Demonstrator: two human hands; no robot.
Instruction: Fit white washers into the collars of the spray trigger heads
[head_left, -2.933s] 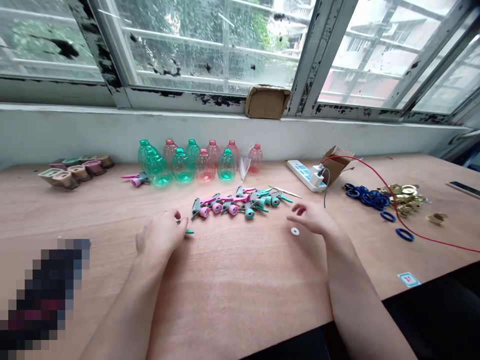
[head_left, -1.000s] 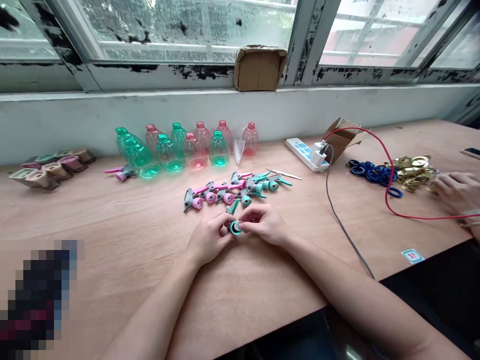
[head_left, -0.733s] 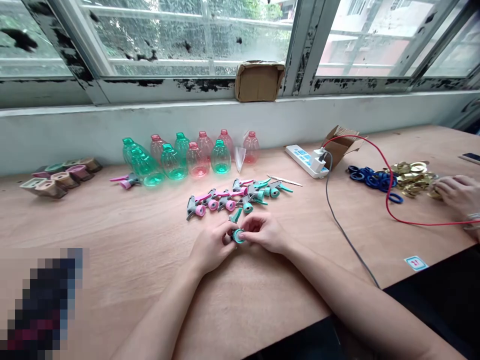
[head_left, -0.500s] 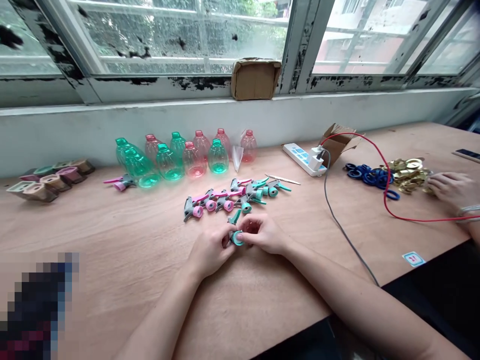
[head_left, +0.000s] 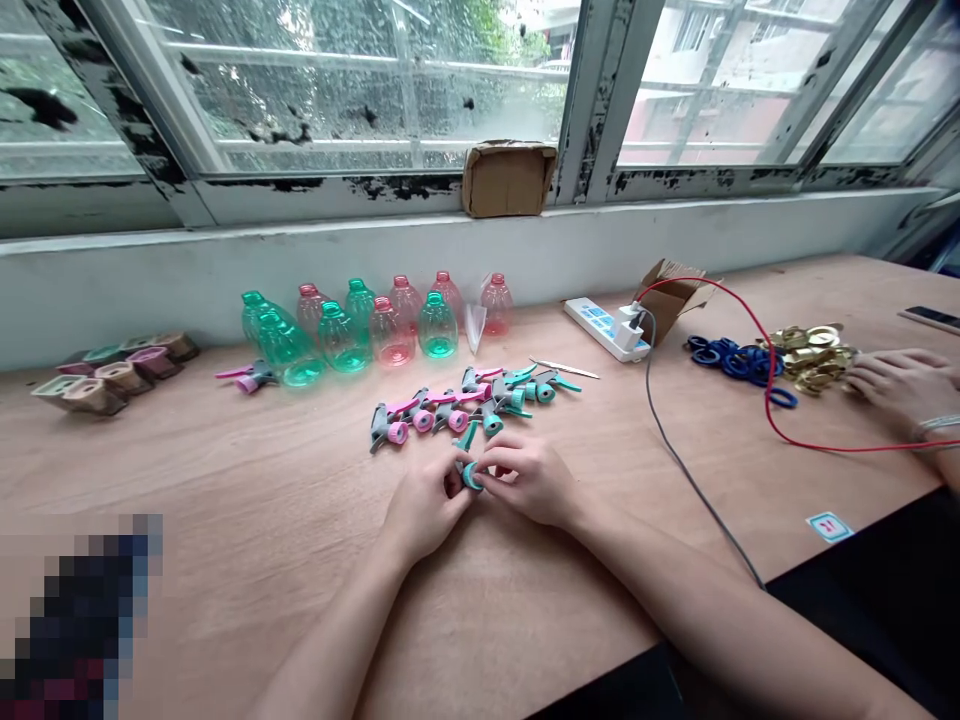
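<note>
My left hand (head_left: 426,505) and my right hand (head_left: 529,480) meet in front of the pile, both pinching a teal-collared spray trigger head (head_left: 470,476). Its teal lever (head_left: 466,436) sticks up toward the pile, and my fingers hide most of its body. Just beyond my hands lie several assembled grey trigger sprayers (head_left: 457,405) with pink or teal parts. Neither hand touches that pile. Behind it stand several clear pink and green plastic bottles (head_left: 392,335).
A co-worker's hand (head_left: 904,385) rests by brass fittings (head_left: 814,362) and blue rings (head_left: 731,365) at right. A power strip (head_left: 604,330) feeds a grey cable (head_left: 686,490) and a red wire (head_left: 769,400). Small pink and teal containers (head_left: 112,375) stand at far left.
My hands have come together from apart and now hold the teal piece. The white washer by my right hand is gone from view. A co-worker's hand has appeared at right.
</note>
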